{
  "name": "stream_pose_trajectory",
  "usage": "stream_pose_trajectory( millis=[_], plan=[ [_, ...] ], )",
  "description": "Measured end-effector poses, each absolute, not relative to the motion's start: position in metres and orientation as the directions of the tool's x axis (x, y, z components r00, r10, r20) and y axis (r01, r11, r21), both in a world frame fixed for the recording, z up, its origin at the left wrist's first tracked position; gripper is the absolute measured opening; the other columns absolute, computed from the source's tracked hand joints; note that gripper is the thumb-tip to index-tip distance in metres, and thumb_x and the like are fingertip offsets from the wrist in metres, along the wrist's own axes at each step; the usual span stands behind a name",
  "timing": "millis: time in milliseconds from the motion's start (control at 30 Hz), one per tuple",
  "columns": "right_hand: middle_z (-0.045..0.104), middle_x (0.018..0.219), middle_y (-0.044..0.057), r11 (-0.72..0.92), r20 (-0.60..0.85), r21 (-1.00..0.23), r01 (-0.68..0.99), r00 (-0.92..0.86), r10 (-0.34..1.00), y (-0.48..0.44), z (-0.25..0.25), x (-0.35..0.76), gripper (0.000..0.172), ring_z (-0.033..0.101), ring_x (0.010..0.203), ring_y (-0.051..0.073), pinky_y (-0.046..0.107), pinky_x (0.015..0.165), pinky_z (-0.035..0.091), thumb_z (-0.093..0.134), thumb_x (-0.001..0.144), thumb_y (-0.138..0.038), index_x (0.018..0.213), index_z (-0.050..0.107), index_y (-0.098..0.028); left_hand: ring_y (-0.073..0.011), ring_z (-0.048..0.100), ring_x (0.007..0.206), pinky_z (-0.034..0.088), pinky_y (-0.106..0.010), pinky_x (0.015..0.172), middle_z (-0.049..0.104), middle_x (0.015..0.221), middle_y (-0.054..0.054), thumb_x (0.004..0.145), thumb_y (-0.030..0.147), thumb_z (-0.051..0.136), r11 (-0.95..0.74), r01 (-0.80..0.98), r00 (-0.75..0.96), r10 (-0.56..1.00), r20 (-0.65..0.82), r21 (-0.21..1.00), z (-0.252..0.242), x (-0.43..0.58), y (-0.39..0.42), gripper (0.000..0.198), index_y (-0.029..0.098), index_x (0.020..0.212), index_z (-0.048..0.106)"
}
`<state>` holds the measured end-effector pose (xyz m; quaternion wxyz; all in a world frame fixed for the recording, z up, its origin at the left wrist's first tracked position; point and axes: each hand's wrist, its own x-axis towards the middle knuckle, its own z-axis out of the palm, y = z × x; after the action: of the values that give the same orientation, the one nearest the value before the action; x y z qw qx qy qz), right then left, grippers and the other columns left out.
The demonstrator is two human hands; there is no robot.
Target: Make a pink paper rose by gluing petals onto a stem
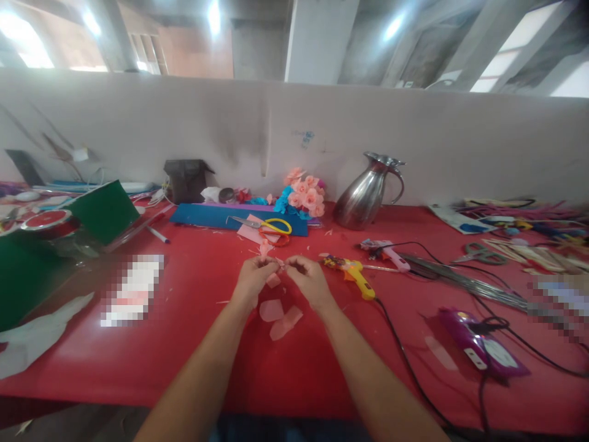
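Note:
My left hand (252, 279) and my right hand (309, 279) meet over the red table (193, 344), fingers pinched together on a small pink paper piece (276, 263) held between them. Under my wrists lie loose pink paper petals (280, 316). Just beyond the hands are pink paper scraps (252, 233) and yellow-handled scissors (267, 224). A yellow glue gun (352, 273) lies right of my right hand.
A steel jug (368, 191), a bunch of pink paper flowers (304, 195) and a blue sheet (207, 216) stand at the back. Green sheets (103, 212) lie left. A pink glue gun (386, 252), wires (460, 279), cables and a purple device (478, 344) lie right.

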<state>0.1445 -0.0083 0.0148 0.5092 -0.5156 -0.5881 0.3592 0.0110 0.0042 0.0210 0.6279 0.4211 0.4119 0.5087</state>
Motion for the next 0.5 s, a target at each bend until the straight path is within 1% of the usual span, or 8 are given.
stream_pose_trajectory(
  millis=[133,300,500],
  plan=[
    [0.063,0.067,0.0,0.204,0.225,-0.945,0.254,0.057,0.973,-0.008,0.0162,0.1451,0.013,0.055,0.064,0.015,0.027,0.064,0.042,0.055,0.07,-0.029,0.068,0.061,-0.018,-0.0121,0.053,0.063,0.042,-0.025,0.067,0.06,0.062,-0.002,0.06,0.022,0.065,0.118,-0.283,0.141,0.987,-0.08,0.952,0.022,0.0107,0.0029,0.008,0.015,0.057,0.062],
    [0.064,0.067,0.001,0.203,0.232,-0.936,0.286,0.068,0.97,-0.0082,0.019,0.1459,0.015,0.055,0.064,0.015,0.027,0.065,0.042,0.054,0.071,-0.03,0.067,0.062,-0.018,-0.0139,0.055,0.066,0.042,-0.026,0.068,0.062,0.066,-0.004,0.061,0.024,0.064,0.083,-0.264,0.143,0.989,-0.046,0.961,0.0209,0.0107,0.003,0.01,0.014,0.064,0.065],
    [0.063,0.068,0.001,0.197,0.228,-0.934,0.296,0.072,0.971,-0.0078,0.0175,0.1481,0.017,0.055,0.064,0.015,0.027,0.064,0.042,0.054,0.072,-0.032,0.068,0.063,-0.018,-0.0141,0.056,0.066,0.042,-0.025,0.068,0.063,0.067,-0.004,0.059,0.027,0.066,0.089,-0.228,0.124,0.99,-0.062,0.97,0.0227,0.0105,0.0028,0.014,0.014,0.064,0.065]
  ],
)
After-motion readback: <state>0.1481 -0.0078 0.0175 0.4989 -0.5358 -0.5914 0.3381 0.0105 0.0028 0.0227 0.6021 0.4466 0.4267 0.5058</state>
